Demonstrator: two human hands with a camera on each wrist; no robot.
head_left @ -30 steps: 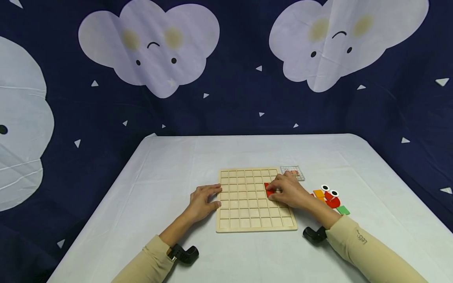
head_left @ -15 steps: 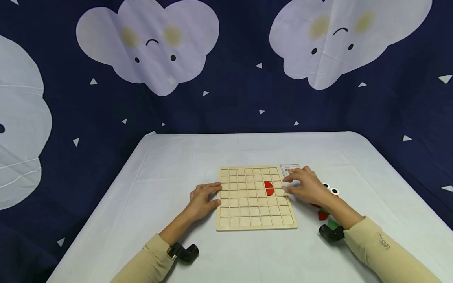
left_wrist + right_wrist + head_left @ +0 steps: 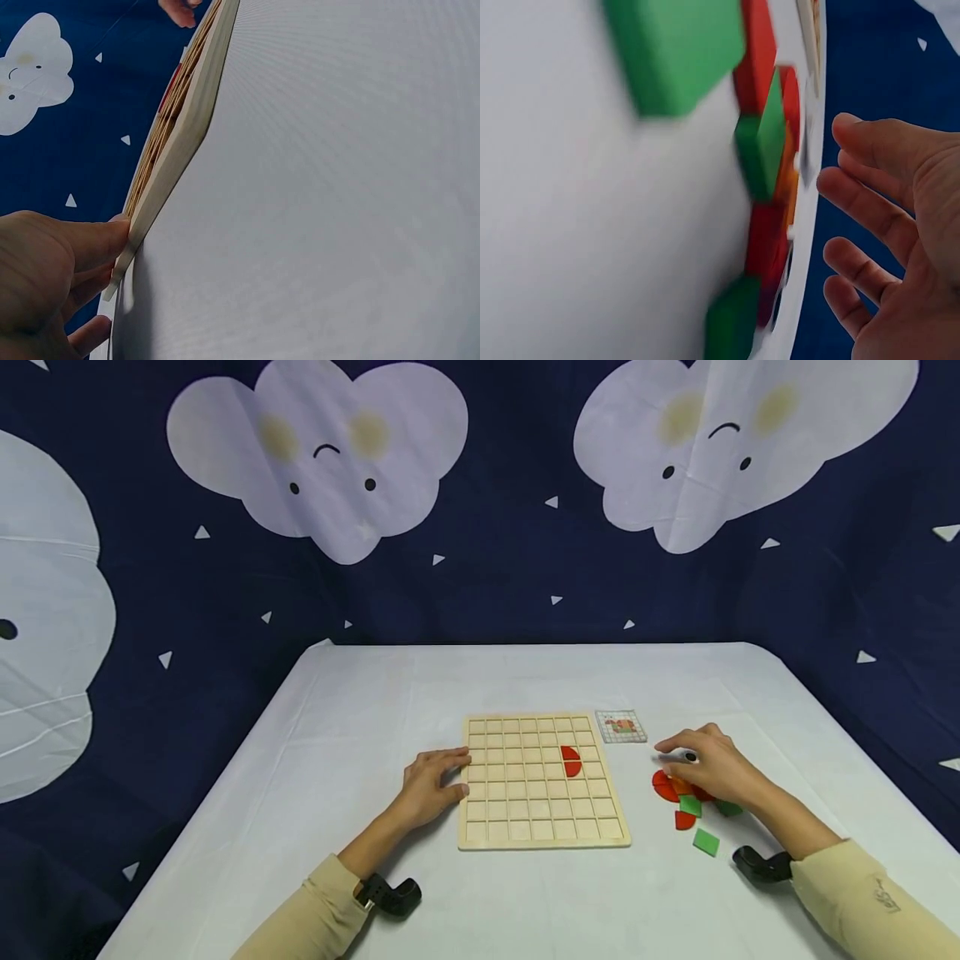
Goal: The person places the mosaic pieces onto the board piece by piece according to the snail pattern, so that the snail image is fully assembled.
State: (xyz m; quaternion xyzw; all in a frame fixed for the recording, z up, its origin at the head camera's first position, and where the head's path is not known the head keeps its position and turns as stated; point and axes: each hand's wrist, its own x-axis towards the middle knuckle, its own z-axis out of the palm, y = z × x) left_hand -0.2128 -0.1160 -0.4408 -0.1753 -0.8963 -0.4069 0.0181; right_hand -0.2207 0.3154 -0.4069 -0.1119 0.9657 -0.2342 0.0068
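The right hand (image 3: 716,766) has moved away from the board (image 3: 517,806); half-open and empty, we see it just above the coloured pieces (image 3: 663,787). The farther left hand (image 3: 429,789) touches the board, fingers relaxed.

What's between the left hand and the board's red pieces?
Only bare board separates the left hand from the red pieces, as the head view shows.

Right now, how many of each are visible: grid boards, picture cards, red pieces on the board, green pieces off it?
Grid board: 1
Picture card: 1
Red pieces on the board: 2
Green pieces off it: 3
Total: 7
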